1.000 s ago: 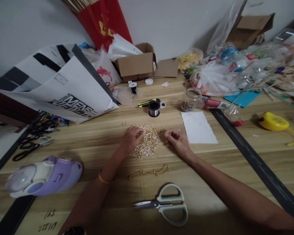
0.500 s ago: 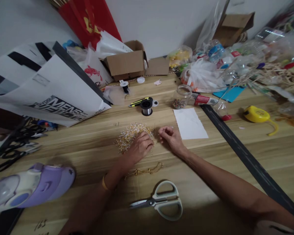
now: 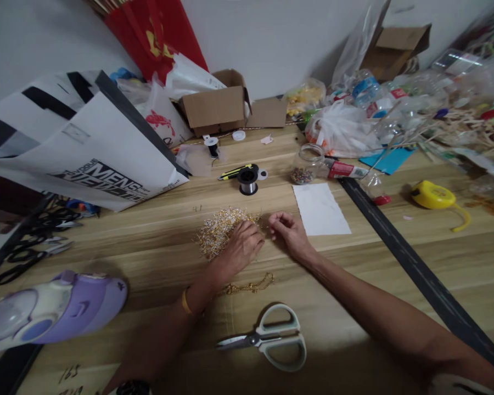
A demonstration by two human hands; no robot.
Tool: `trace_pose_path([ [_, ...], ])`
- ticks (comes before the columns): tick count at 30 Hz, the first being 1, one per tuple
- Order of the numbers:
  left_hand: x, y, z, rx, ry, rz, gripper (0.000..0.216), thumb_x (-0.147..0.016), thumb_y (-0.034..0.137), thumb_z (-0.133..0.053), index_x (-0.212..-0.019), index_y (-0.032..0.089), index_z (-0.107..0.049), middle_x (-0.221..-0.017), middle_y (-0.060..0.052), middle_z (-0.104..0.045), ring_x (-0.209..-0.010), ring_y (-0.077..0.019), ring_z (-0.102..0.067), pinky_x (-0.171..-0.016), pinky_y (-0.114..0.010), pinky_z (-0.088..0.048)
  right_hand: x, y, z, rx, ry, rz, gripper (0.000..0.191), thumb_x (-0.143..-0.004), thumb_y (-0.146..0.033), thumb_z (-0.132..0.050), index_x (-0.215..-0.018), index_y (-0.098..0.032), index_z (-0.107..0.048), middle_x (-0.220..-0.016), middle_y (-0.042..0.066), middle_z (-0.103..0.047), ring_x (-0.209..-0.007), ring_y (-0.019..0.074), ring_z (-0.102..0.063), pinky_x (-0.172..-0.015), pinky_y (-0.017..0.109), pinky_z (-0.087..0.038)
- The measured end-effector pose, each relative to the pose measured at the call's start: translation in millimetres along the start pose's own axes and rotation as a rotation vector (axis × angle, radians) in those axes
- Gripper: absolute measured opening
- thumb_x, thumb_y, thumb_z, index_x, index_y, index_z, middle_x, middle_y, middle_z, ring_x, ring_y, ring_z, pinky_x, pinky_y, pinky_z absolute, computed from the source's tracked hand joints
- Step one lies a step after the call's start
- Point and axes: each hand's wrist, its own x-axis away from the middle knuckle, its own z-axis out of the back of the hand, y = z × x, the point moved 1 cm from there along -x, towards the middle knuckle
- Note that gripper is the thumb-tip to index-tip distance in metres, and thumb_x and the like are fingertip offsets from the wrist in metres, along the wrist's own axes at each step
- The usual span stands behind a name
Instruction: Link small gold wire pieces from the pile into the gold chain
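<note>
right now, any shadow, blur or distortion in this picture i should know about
Head view: dim light, deep shade on the tabletop near the bottom edge; head view: wide-angle stretching of the white shopping bag at left; head view: fine detail is soft, so pieces in the pile run together, and what the left hand and right hand pinch, if anything, is unclear.

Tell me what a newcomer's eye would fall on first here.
Probably the glittering heap of gold and silver bits in the centre, with the left hand at its near right side and the right hand a little further right. Next, the big white bag lettered MENS on the left, the red bag behind it, and the yellow tape measure on the right.
</note>
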Motion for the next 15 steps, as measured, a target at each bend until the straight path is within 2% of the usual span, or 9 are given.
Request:
trace_pose_path([
  [6, -1.8, 1.1, -2.8, -0.019, -0.004, -0.001, 0.021, -0.09, 0.019, -0.046, -0.079, 0.016, -0.063, -0.084, -0.008, -0.06, -0.09, -0.0222, -0.049, -0.085, -0.039, -0.04, 0.4, -0.5, -0.5, 0.005, -0.002, -0.02, 0.029, -0.068, -0.043, -0.073, -0.07, -0.019, -0.058, -0.059, -0.003, -0.053, -0.051, 0.0095, -0.048, -0.046, 0.021, -0.043],
  [15, -5.6, 5.8, 0.0, -0.063, -0.045, -0.039, 0.022, -0.092, 0.017, -0.04, -0.09, 0.016, -0.062, -0.088, -0.009, -0.061, -0.093, -0.0227, -0.049, -0.087, -0.04, -0.039, -0.1, 2.9, 1.0, 0.015, -0.017, -0.018, 0.029, -0.069, -0.044, -0.072, -0.071, -0.019, -0.058, -0.058, -0.004, -0.053, -0.051, 0.0097, -0.047, -0.046, 0.021, -0.042],
])
